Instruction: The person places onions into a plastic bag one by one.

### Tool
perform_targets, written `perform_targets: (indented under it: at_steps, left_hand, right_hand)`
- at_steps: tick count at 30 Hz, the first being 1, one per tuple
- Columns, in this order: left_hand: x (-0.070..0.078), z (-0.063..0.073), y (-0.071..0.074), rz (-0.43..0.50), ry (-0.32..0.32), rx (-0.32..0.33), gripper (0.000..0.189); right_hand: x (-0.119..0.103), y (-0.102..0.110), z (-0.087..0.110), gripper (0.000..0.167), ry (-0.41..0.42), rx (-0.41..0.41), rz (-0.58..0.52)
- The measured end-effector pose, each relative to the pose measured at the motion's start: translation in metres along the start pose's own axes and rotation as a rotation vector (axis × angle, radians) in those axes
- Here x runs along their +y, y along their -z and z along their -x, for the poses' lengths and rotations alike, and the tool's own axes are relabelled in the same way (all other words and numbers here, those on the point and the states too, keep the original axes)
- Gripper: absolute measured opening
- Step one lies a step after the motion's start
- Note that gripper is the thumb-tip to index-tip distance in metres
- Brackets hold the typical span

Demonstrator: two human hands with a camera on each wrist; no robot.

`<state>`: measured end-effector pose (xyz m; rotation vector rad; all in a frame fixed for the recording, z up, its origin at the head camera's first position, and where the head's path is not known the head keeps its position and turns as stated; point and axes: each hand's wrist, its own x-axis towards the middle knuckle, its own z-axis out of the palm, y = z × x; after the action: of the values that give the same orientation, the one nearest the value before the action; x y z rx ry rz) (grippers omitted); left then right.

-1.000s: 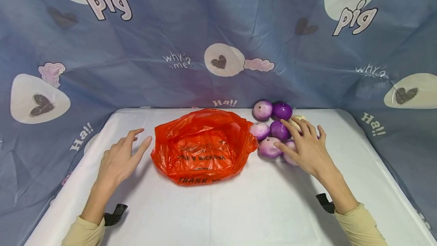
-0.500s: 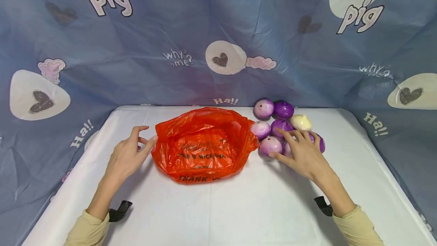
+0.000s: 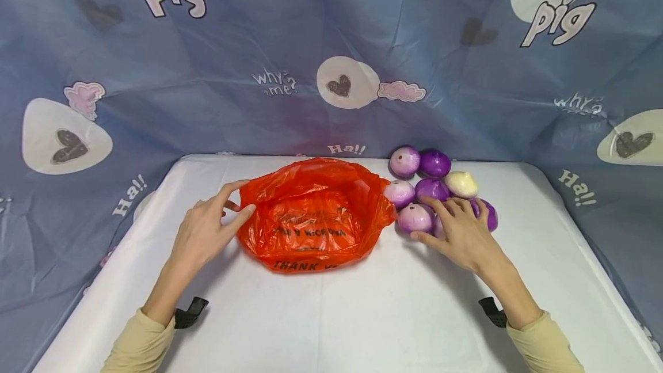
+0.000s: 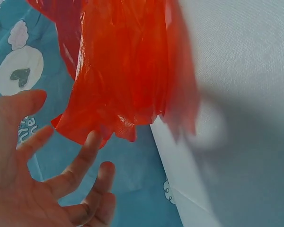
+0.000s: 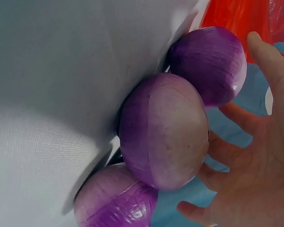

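So, left hand at red bag, right hand over purple onions

Soft shadows cross the tablecloth; the bag glints.

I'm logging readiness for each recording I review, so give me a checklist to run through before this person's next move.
1. Bag mouth open: ok; the red bag gapes toward the head camera.
2. Left hand at the bag: ok; its fingertips are by the bag's left edge.
3. Left grip closed: not ok; thumb and forefinger stand apart in the left wrist view.
4. Right hand at the onions: ok; it is over the front of the group.
5. Right fingers firmly on an onion: cannot tell; the onion partly hides them in the right wrist view.
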<state>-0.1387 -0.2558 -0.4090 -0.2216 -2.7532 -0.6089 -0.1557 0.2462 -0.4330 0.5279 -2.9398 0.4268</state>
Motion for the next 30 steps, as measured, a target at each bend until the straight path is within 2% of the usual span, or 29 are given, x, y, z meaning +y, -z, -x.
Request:
perform_targets:
  at_steps: [8, 13, 19, 30]
  left_hand:
    - [0.0001, 0.0011, -0.0034, -0.041, -0.043, -0.043, 0.045]
    - [0.0018, -0.0007, -0.0052, -0.044, -0.040, -0.034, 0.043]
    - [0.0029, -0.0010, -0.0060, -0.024, -0.067, -0.022, 0.040]
    - [0.0046, -0.0018, -0.0055, -0.023, -0.079, -0.017, 0.036]
  right_hand:
    - [-0.0026, -0.0010, -0.0014, 0.079, -0.014, -0.032, 0.011]
    - [-0.0045, -0.0021, -0.0034, 0.075, -0.014, -0.032, 0.021]
    - [-0.0052, -0.0042, -0.0020, 0.068, -0.004, -0.028, 0.035]
    - [-0.0056, -0.0055, -0.0012, 0.072, 0.011, -0.013, 0.030]
